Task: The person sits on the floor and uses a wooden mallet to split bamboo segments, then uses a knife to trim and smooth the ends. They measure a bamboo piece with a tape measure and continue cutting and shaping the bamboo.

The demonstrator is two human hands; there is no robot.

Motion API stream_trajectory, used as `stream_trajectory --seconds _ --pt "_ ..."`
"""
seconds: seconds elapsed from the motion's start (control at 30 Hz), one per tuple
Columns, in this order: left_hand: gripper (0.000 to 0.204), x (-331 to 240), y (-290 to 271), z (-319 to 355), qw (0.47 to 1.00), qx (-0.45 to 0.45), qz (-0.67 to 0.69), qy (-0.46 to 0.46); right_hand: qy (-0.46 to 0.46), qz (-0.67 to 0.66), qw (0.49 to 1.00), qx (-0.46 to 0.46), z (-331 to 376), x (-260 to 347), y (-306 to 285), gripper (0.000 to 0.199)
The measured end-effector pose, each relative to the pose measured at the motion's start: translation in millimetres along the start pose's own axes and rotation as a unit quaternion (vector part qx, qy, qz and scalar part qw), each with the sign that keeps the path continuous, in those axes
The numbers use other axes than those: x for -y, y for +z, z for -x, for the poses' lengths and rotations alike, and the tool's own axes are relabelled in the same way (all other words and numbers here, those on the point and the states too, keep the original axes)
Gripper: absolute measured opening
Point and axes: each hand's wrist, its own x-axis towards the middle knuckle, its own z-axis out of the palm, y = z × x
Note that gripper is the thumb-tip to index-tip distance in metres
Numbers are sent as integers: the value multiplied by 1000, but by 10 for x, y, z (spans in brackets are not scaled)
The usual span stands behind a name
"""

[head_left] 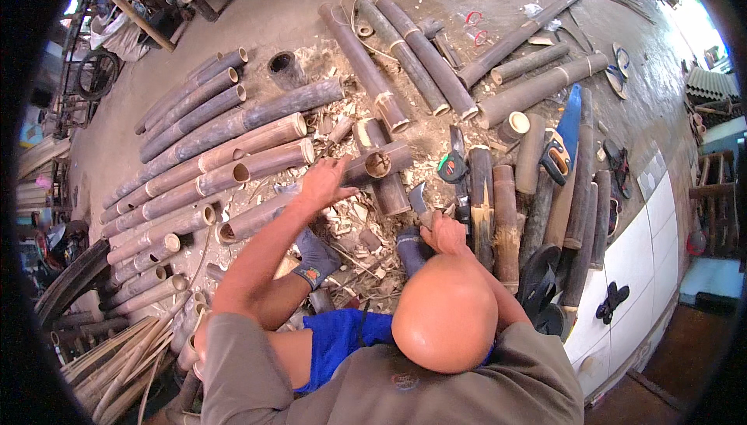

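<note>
Bamboo piece: short pale-brown hollow bamboo section [379, 164], lying on its side at the middle of the floor, open end toward the person.
Left hand: left hand [325, 181] rests at the section's 9 o'clock, fingers spread and loosely curled against its end, seemingly steadying it; not a full wrap.
Right hand: right hand [443, 232] at the section's 5 o'clock, fingers closed round the handle of a short grey-bladed chopping knife [419, 198], blade pointing up toward the section.
Underfoot: pale wood chips and shavings [354, 219] scattered below the section, probably from cutting.
Stock: long grey-brown bamboo poles [202, 168] in rows at 9 o'clock.
Tools: blue-bladed handsaw with orange-black grip [562, 141] at 3 o'clock, within reach.
</note>
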Motion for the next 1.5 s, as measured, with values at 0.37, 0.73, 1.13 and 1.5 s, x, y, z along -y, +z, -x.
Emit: stream_trajectory --seconds 0.37,0.73,1.13,1.5 --pt "104 -39 675 -126 993 -112 15 -42 -76 -75 950 -294 -2009 216 -708 62" --pt "102 199 678 14 990 -103 83 -58 -14 4 975 -224 -2699 446 -925 83" --pt "100 190 658 57 988 -122 78 -55 -140 40 978 -149 -688 475 -58 74" --pt "99 89 525 -150 986 -67 129 -79 -176 23 977 -121 -687 650 231 87"
